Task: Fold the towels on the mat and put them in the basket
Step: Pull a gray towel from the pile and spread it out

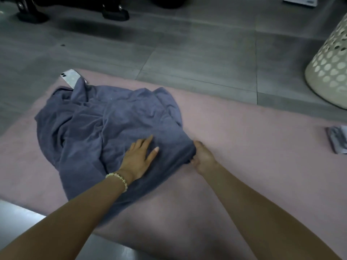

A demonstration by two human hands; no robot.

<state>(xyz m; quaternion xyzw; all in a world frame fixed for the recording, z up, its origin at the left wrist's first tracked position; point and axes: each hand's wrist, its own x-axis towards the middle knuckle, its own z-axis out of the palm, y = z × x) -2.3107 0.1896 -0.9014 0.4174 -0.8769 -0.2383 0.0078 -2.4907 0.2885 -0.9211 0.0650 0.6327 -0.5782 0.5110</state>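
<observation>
head view: a blue-grey towel lies rumpled on the left half of a pink mat, which is spread on a grey tiled floor. the towel's near right part looks doubled over into a smoother panel, while its left side and far edge are bunched in creases.

the left hand lies flat on that smoother panel, palm down, fingers straight and a little spread, thumb out to the right. it presses the cloth and holds nothing. a bracelet of pale beads sits on the left wrist.

the right hand is at the towel's near right corner, where the cloth meets the mat. its fingers are curled round the edge of the cloth, with the tips tucked under and hidden, so it grips the towel there. both bare forearms come in from the bottom of the frame.

a phone with a pale back lies at the far left corner of the mat, its near end covered by a raised tip of the towel. the basket, cream with round holes in its wall, stands on the floor beyond the mat's far right, well apart from the towel and partly cut off by the frame edge. what is inside it cannot be seen. at the right edge of the mat lies a grey and white folded thing, too cut off to tell what it is. at the top, dark wheeled legs stand on the floor.
</observation>
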